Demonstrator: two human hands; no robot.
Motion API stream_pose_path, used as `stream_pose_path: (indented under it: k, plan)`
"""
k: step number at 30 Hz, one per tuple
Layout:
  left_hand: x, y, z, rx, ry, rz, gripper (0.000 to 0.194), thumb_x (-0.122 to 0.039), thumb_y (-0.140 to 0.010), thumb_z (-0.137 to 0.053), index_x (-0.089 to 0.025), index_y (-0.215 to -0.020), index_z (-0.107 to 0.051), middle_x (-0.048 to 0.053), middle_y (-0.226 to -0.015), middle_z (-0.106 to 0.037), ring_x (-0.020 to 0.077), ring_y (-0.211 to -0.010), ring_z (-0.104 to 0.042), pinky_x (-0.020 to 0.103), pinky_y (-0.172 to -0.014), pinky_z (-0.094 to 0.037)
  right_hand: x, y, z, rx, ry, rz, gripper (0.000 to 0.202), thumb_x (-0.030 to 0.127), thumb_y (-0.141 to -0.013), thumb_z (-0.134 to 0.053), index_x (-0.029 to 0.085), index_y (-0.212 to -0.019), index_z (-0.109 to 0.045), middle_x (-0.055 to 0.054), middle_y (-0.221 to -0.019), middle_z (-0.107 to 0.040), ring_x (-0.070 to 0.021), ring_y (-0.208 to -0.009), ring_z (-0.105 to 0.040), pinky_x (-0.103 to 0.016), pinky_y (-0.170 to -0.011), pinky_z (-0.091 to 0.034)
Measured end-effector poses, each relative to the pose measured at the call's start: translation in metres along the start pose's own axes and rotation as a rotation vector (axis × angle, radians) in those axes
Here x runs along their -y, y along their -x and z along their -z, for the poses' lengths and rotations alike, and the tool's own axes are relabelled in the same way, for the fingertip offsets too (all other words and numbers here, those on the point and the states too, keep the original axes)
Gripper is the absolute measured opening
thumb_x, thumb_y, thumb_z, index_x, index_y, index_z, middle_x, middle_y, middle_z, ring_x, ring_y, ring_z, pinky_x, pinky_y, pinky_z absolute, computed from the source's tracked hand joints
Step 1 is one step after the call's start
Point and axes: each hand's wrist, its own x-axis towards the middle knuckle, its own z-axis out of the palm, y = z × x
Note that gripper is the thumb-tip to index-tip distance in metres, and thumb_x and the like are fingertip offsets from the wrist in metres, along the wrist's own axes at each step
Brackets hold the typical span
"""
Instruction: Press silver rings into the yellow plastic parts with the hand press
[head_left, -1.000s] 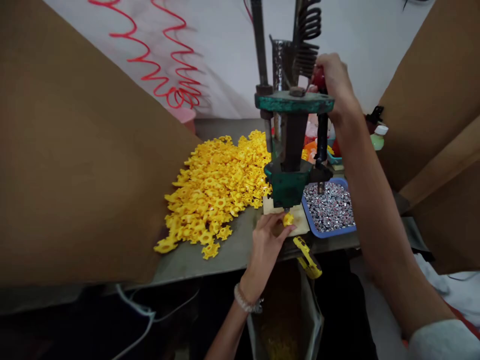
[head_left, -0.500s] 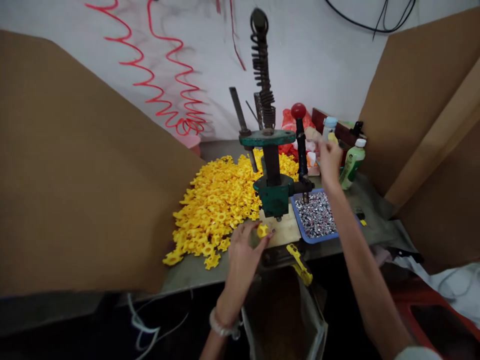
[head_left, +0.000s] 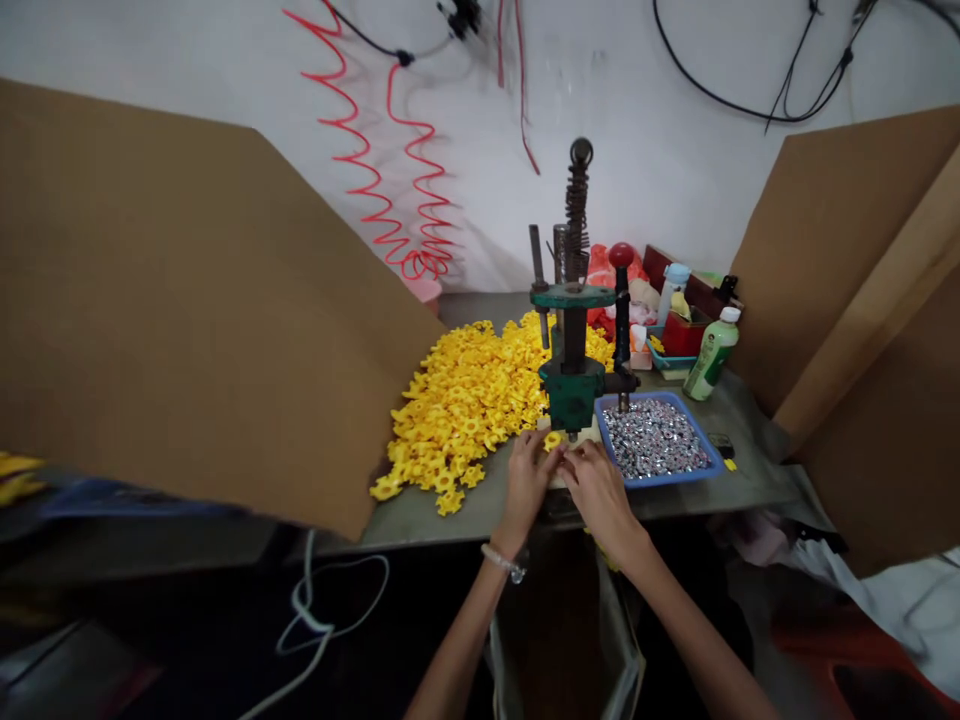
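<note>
My left hand [head_left: 526, 482], with a beaded bracelet at its wrist, is closed on a small yellow plastic piece [head_left: 553, 441] that has a hole in it. Close beside it, my right hand [head_left: 602, 492] has its fingertips pinched together, nearly meeting the left fingers; whatever lies between them is too small to tell. Both hands are right under the green hand press [head_left: 572, 395], at a pale board [head_left: 587, 432] that they partly cover. The press lever with its red ball knob [head_left: 621, 256] stands upright, untouched.
A heap of yellow pieces [head_left: 472, 400] lies left of the press. To the right is a blue tray [head_left: 664, 480] of small shiny parts, with a green bottle [head_left: 712, 355] behind. Cardboard panels [head_left: 187, 300] flank the bench. An open bag [head_left: 495, 650] hangs below the front edge.
My right hand has come down from beside the lever to the left hand under the press. The left hand still holds a yellow piece. The camera view has shifted.
</note>
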Motion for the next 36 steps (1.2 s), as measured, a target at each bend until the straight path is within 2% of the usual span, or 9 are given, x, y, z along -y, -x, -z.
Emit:
stream_pose_path:
  k: [3, 6, 10, 15, 19, 22, 27, 32, 36]
  plan:
    - [0.002, 0.004, -0.001, -0.008, 0.047, 0.012, 0.026, -0.034, -0.089, -0.055, -0.019, -0.109, -0.061, 0.006, -0.098, -0.059, 0.0204, -0.095, -0.058, 0.034, -0.087, -0.047, 0.003, 0.005, -0.012, -0.008, 0.162, 0.097, 0.031, 0.021, -0.09, -0.048, 0.019, -0.117, -0.062, -0.011, -0.108, -0.059, -0.0222, -0.101, -0.054, -0.035, -0.087, -0.048]
    - [0.003, 0.006, 0.0, 0.009, 0.062, 0.02, 0.025, -0.034, -0.088, -0.055, -0.021, -0.108, -0.062, 0.005, -0.1, -0.059, 0.02, -0.097, -0.057, 0.033, -0.087, -0.047, 0.002, 0.01, -0.02, -0.017, 0.301, 0.176, 0.04, 0.012, -0.086, -0.05, 0.014, -0.126, -0.055, -0.015, -0.114, -0.058, -0.0245, -0.105, -0.053, -0.039, -0.087, -0.049]
    - [0.001, 0.005, 0.002, 0.03, 0.075, 0.03, 0.025, -0.034, -0.087, -0.057, -0.022, -0.108, -0.063, 0.005, -0.099, -0.061, 0.0195, -0.095, -0.059, 0.033, -0.086, -0.048, 0.0, 0.011, -0.019, 0.07, 0.436, 0.293, 0.045, 0.003, -0.081, -0.049, 0.008, -0.126, -0.053, -0.019, -0.118, -0.056, -0.0251, -0.104, -0.055, -0.036, -0.081, -0.051]
    - [0.003, 0.01, 0.001, -0.014, 0.095, 0.018, 0.032, -0.037, -0.084, -0.062, -0.023, -0.113, -0.063, 0.009, -0.116, -0.061, 0.0236, -0.112, -0.056, 0.043, -0.099, -0.043, -0.012, 0.013, 0.003, 0.147, 0.388, 0.308, 0.029, 0.006, -0.084, -0.05, 0.015, -0.107, -0.064, -0.011, -0.105, -0.062, -0.0189, -0.089, -0.062, -0.028, -0.076, -0.052]
    - [0.007, 0.022, -0.004, 0.046, 0.075, -0.022, 0.035, -0.035, -0.081, -0.065, -0.025, -0.115, -0.063, 0.009, -0.127, -0.059, 0.0266, -0.126, -0.048, 0.05, -0.106, -0.037, -0.029, 0.013, 0.02, 0.062, 0.313, 0.306, 0.03, 0.004, -0.084, -0.05, 0.019, -0.107, -0.063, -0.006, -0.102, -0.063, -0.015, -0.085, -0.064, -0.024, -0.075, -0.052]
    - [0.005, 0.029, -0.008, 0.122, 0.025, -0.045, 0.036, -0.027, -0.079, -0.066, -0.027, -0.115, -0.064, 0.008, -0.126, -0.061, 0.0287, -0.129, -0.045, 0.055, -0.107, -0.034, -0.036, 0.008, 0.021, 0.055, 0.285, 0.364, 0.031, 0.003, -0.084, -0.049, 0.018, -0.107, -0.063, -0.006, -0.104, -0.063, -0.0133, -0.083, -0.064, -0.023, -0.074, -0.052]
    - [0.001, 0.03, -0.008, 0.162, -0.019, -0.038, 0.038, -0.022, -0.076, -0.068, -0.026, -0.114, -0.065, 0.009, -0.124, -0.062, 0.03, -0.129, -0.045, 0.059, -0.107, -0.031, -0.035, 0.006, 0.01, 0.114, 0.358, 0.459, 0.038, 0.0, -0.082, -0.048, 0.015, -0.115, -0.059, -0.008, -0.104, -0.063, -0.0163, -0.085, -0.064, -0.026, -0.073, -0.053]
    - [0.002, 0.028, -0.005, 0.191, -0.039, -0.024, 0.039, -0.022, -0.077, -0.066, -0.026, -0.117, -0.063, 0.009, -0.124, -0.063, 0.0303, -0.129, -0.045, 0.06, -0.107, -0.031, -0.021, 0.006, 0.01, 0.115, 0.413, 0.365, 0.041, 0.004, -0.081, -0.052, 0.014, -0.121, -0.056, -0.013, -0.111, -0.06, -0.022, -0.096, -0.061, -0.033, -0.077, -0.054]
    - [-0.008, 0.026, -0.002, 0.219, -0.063, -0.009, 0.037, -0.028, -0.081, -0.063, -0.025, -0.118, -0.062, 0.008, -0.126, -0.062, 0.0285, -0.13, -0.044, 0.059, -0.109, -0.028, -0.021, 0.005, 0.017, 0.162, 0.137, 0.242, 0.042, 0.002, -0.082, -0.045, 0.016, -0.119, -0.058, -0.01, -0.113, -0.059, -0.0189, -0.095, -0.062, -0.032, -0.082, -0.053]
